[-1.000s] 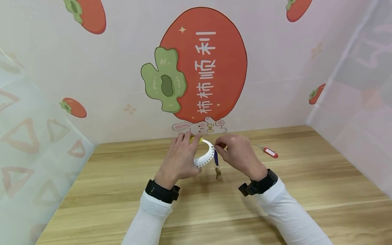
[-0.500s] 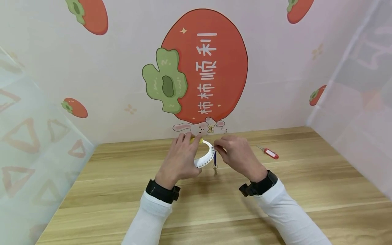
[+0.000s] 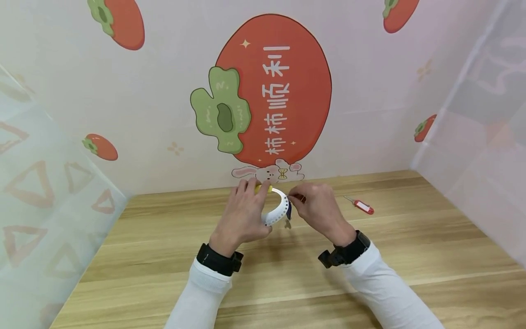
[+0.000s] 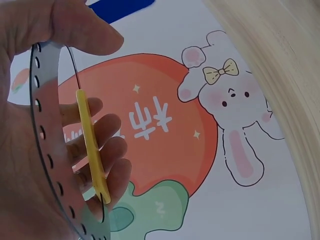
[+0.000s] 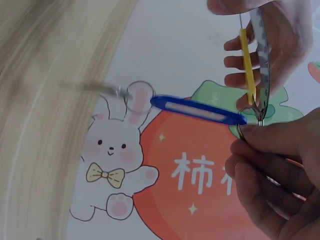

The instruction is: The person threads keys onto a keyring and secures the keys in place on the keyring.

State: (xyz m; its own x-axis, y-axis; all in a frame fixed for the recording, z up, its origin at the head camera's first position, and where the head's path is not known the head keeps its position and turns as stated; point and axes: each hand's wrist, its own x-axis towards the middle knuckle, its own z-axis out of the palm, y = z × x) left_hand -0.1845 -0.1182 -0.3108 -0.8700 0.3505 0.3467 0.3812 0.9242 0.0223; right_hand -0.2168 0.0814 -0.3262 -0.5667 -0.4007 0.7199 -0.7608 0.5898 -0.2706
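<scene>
In the head view, my left hand (image 3: 241,214) grips a white curved band (image 3: 274,216) with a row of small holes along it. A yellow grip (image 4: 92,150) on thin wire spans the band; the left fingers curl behind it and the thumb lies over the band's end. My right hand (image 3: 322,209) pinches a small metal ring (image 5: 240,132) against the band's edge. From that ring hangs a blue key tag (image 5: 195,110) with a pale label. A blurred key (image 5: 97,88) dangles from the tag's other end. Whether the ring passes through a hole is hidden by the fingertips.
A red key tag (image 3: 363,206) with a key lies on the wooden table (image 3: 279,283), right of my right hand. Behind the table rises a wall sheet (image 3: 156,91) printed with persimmons and a rabbit.
The blue tag and key have swung left and up toward the band, beneath the right fingertips. Both hands stay almost where they were, still gripping the same things.
</scene>
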